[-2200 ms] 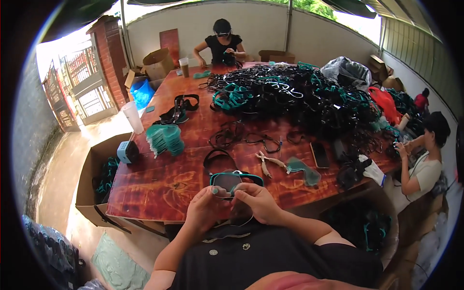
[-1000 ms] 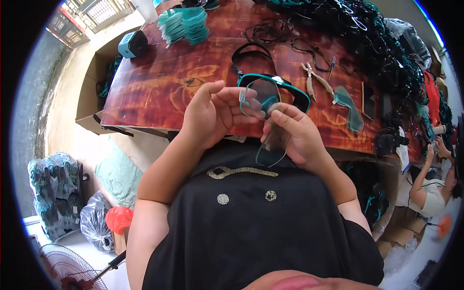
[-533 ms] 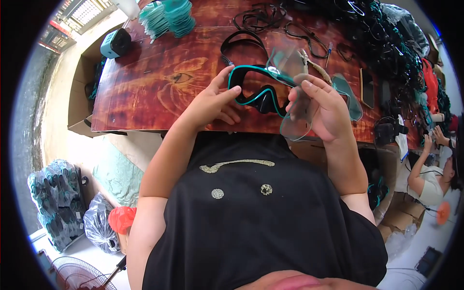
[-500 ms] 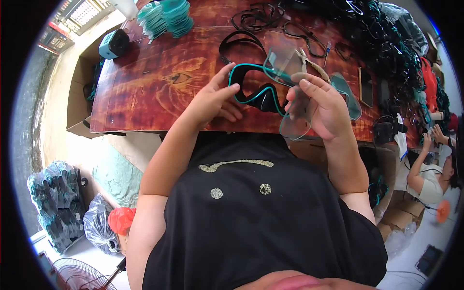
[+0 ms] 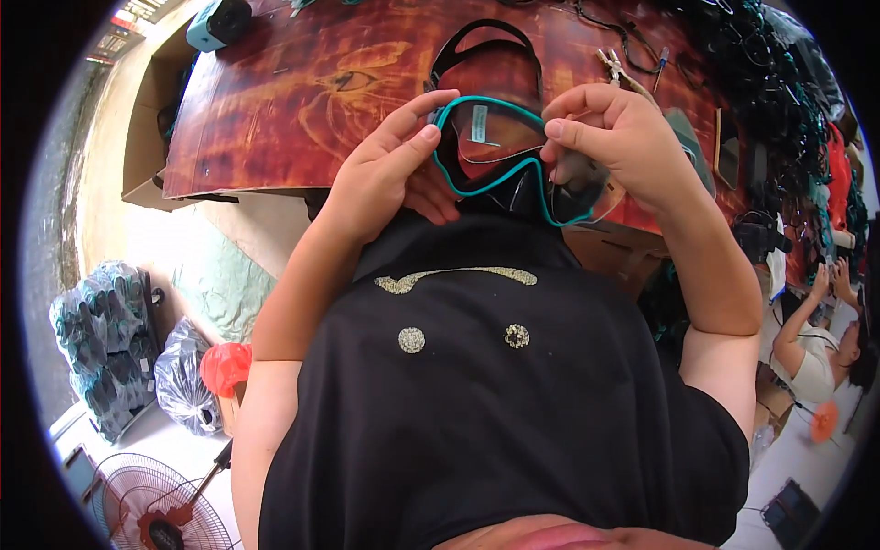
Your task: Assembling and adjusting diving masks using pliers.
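A diving mask (image 5: 473, 192) with a teal rim and black skirt stands upright near the table's front edge. Its black strap (image 5: 502, 25) loops behind it. My left hand (image 5: 390, 170) pinches the mask's left side between thumb and fingers. With thumb and fingertips, my right hand (image 5: 612, 137) grips a clear lens sheet (image 5: 579, 176) laid against the front of the mask. A small pale label (image 5: 478, 124) shows through the left window. Part of the mask's upper right is hidden behind my right fingers.
Beyond my right hand lie a pair of pliers (image 5: 612, 66), a pen (image 5: 662, 60) and another clear lens (image 5: 687, 142). Black straps pile up at the right. A small box-shaped device (image 5: 218, 26) stands far left. A co-worker (image 5: 816, 353) sits at the right; a fan (image 5: 165, 504) stands lower left.
The clear lens in my right hand has come left from beside the mask to lie against its front. Mask and hands sit slightly higher in view, and the table's front edge too.
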Demonstrator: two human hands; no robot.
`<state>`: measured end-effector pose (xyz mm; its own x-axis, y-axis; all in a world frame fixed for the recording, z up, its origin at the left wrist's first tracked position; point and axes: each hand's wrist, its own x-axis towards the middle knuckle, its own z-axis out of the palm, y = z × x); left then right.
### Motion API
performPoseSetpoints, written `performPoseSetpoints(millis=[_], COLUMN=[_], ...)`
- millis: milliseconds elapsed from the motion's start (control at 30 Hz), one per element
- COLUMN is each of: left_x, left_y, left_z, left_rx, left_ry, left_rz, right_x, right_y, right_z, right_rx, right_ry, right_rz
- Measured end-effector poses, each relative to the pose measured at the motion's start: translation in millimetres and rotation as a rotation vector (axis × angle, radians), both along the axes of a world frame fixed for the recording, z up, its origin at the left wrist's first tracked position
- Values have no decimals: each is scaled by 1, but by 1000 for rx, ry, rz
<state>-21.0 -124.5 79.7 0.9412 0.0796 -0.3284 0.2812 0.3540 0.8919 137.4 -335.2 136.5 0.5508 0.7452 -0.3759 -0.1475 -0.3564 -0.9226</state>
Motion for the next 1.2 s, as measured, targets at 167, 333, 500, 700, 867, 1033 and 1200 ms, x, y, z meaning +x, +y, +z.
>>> performPoseSetpoints(millis=[167, 333, 500, 700, 867, 1033, 1200], left_x=[-3, -5, -8, -7, -4, -7, -5], left_y=[-2, -4, -3, -10, -11, -9, -14], left_z=[-4, -9, -16, -17, -25, -29, -25], left_rx=[-7, -9, 4, -15, 76, 64, 86], left_ry=[-2, -20, -34, 0, 19, 34, 57], left_rz=[11, 14, 9, 26, -35, 27, 40], right_x=[-6, -15, -20, -20, -25, -18, -3], right_y=[4, 8, 9, 9, 2, -17, -18], right_z=[-9, -4, -3, -15, -21, -5, -39], right_rx=[-40, -151, -155, -125, -95, -96, -126], right_ry=[-139, -129, -258, -373, -583, -1590, -965], right_rz=[53, 84, 95, 138, 172, 95, 153])
